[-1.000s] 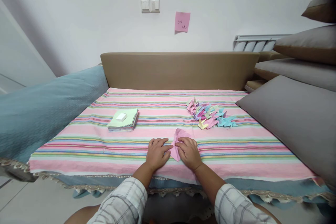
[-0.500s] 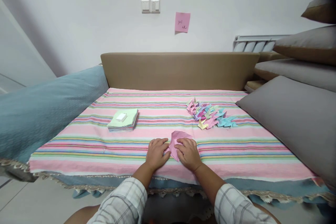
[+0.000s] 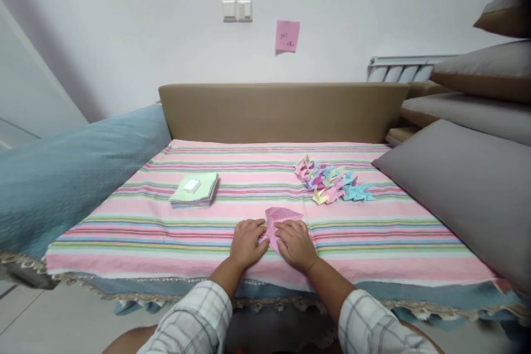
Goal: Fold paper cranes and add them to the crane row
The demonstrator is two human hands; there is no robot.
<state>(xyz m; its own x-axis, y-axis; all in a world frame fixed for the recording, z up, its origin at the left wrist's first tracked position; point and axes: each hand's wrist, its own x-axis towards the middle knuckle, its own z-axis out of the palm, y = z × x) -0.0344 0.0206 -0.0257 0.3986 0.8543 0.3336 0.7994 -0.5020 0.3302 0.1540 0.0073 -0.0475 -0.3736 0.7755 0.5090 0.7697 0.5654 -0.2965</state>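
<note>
One pink paper [image 3: 274, 217] lies at six o'clock in the head view. Fingers half-curled, the left hand [image 3: 248, 240] meets its nine-o'clock side, the right hand [image 3: 296, 240] covers its three; any pinch cannot be told. Likely light, easily creased, best held by its edges.

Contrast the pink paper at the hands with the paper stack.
The pink paper is a folded piece; the paper stack is many flat sheets, pale green on top. The right hand touches the pink paper; a white block tops the paper stack. Both rest on the striped cloth.
</note>
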